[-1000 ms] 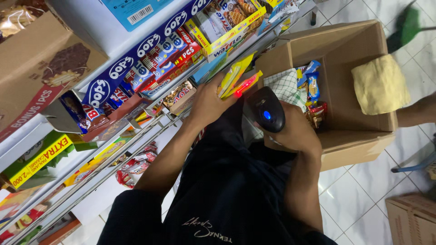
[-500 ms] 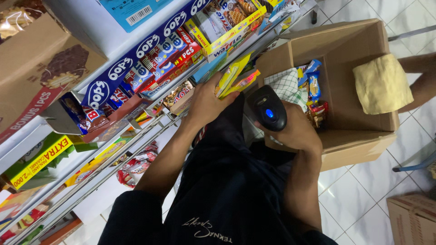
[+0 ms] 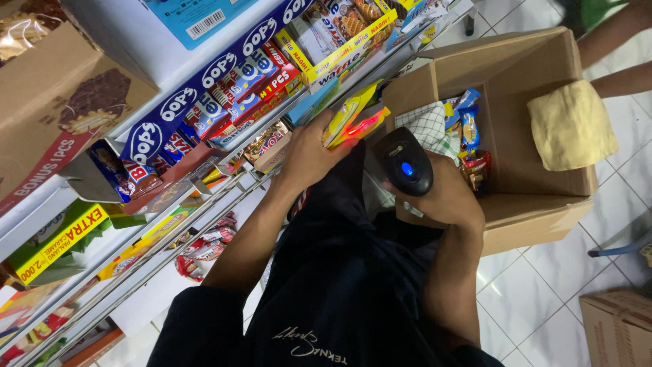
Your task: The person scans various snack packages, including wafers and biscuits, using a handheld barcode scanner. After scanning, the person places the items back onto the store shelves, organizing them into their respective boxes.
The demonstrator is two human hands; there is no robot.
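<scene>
Yellow packet (image 3: pixel 348 114) | left hand (image 3: pixel 309 158) | scanner (image 3: pixel 406 163) right hand (image 3: pixel 445 197) | cardboard box (image 3: pixel 536 204): snacks

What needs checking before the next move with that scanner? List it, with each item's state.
1. Right hand grips the black scanner: ok.
2. Scanner's blue light on: ok.
3. Red glow falls on the yellow packet: ok.
4. Left hand holds that packet: ok.
5. Packet's code faces the scanner: cannot tell.
6. Cardboard box open, within reach: ok.
</scene>
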